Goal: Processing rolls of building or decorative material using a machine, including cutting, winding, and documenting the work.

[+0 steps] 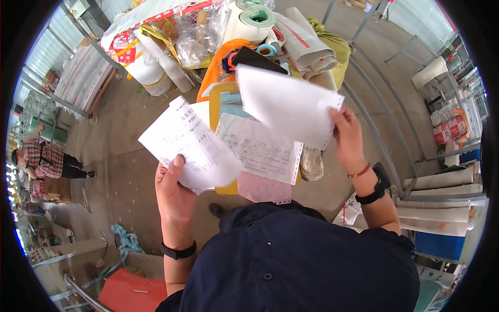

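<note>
Between thumb and fingers, my left hand (175,195) grips a bundle of printed sheets (182,143), its lower corner blurred by motion. Over to the right, my right hand (347,136) pinches the edge of a white sheet (286,101) with punched holes, tilted and raised, its visible face nearly blank. Below and between the hands, a printed form (262,151) with perforated sides lies over a pink sheet (265,186). Both rest on a yellow board or folder (214,112), partly covered by the papers.
Beyond the papers are an orange bag (210,78), a black flat object (260,60), tape rolls (266,50) and large rolled sheets (254,21). A tape-wrapped bundle (312,164) sits beside the form. Metal rails (382,104) stand right. A person in a checked shirt (49,158) is far left.
</note>
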Demonstrator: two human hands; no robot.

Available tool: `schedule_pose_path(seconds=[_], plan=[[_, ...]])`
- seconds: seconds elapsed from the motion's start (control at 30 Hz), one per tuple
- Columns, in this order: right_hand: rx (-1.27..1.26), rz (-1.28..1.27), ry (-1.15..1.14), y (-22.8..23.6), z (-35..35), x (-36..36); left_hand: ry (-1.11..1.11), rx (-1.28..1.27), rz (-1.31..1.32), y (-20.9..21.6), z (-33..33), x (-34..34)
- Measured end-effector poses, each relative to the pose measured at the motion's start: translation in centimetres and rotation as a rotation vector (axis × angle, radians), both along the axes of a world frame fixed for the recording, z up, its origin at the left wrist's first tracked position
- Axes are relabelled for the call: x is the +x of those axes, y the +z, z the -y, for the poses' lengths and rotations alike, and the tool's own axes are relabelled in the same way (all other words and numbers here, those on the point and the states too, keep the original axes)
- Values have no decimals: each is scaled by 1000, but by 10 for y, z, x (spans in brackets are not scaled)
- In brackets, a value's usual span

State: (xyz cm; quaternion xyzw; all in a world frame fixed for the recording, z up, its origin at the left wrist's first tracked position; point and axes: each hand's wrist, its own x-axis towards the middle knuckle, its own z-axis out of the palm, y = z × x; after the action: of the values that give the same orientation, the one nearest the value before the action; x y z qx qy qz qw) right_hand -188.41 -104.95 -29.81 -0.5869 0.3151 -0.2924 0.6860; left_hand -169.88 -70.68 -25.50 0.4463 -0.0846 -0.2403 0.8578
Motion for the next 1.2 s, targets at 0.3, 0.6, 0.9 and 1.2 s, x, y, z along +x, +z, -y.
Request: schedule_pose_path(seconds=[0.3, 0.6, 0.9, 1.2], plan=[[-93, 422, -192, 94, 16, -37, -296, 298, -39, -48, 39, 22], [32, -49, 442, 65, -69, 38, 196, 924, 1064, -59, 40, 15], [18, 67, 720, 29, -121, 104, -227, 453, 117, -60, 14, -10], [-50, -33, 389, -19, -91, 84, -97, 48, -262, -55, -34, 5]])
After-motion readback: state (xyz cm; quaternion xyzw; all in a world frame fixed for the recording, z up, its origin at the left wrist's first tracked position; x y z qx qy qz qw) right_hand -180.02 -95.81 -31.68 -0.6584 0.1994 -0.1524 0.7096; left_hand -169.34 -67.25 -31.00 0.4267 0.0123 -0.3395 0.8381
